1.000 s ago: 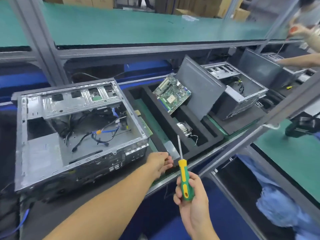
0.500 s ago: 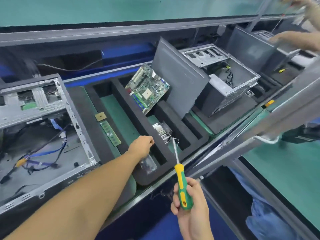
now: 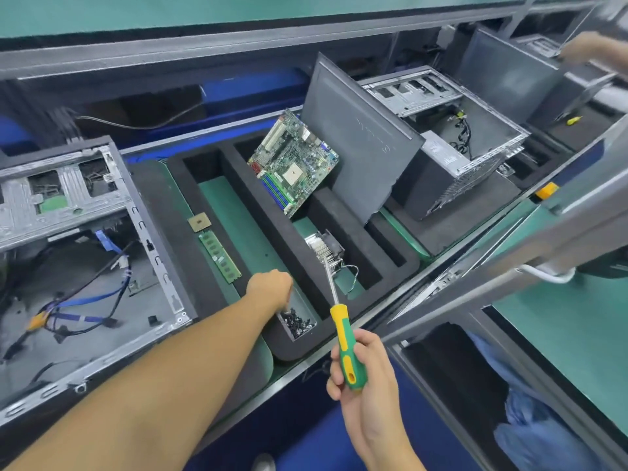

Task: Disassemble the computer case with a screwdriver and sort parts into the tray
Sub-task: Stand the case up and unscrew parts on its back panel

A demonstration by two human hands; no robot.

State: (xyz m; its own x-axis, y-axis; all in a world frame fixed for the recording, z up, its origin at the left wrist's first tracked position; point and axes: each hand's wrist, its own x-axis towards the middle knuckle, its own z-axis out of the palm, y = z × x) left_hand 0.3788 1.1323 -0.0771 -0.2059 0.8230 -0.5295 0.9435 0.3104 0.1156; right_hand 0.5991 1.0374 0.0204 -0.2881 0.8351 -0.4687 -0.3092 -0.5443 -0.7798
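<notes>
The open computer case point(image 3: 85, 266) lies at the left with loose blue and black cables inside. To its right is the black foam tray point(image 3: 272, 232), holding a motherboard point(image 3: 294, 164), a side panel point(image 3: 356, 137), a heatsink fan point(image 3: 324, 246), a RAM stick point(image 3: 220, 256) and a CPU chip point(image 3: 199, 222). My left hand point(image 3: 270, 288) hangs fingers-down over the tray's small compartment of screws point(image 3: 299, 321); its fingertips are hidden. My right hand point(image 3: 367, 396) grips the yellow-green screwdriver point(image 3: 348, 348) near the bench's front edge, blade pointing up and away.
A second opened case point(image 3: 452, 137) stands on foam to the right of the tray. Another person's hand point(image 3: 591, 49) works at the top right, near a small yellow screwdriver point(image 3: 574, 120). A slanted metal frame bar point(image 3: 509, 239) crosses the right side.
My left hand has moved from the case's front edge rightward to the tray's screw compartment. The view has swung right, and my right hand still holds the screwdriver upright.
</notes>
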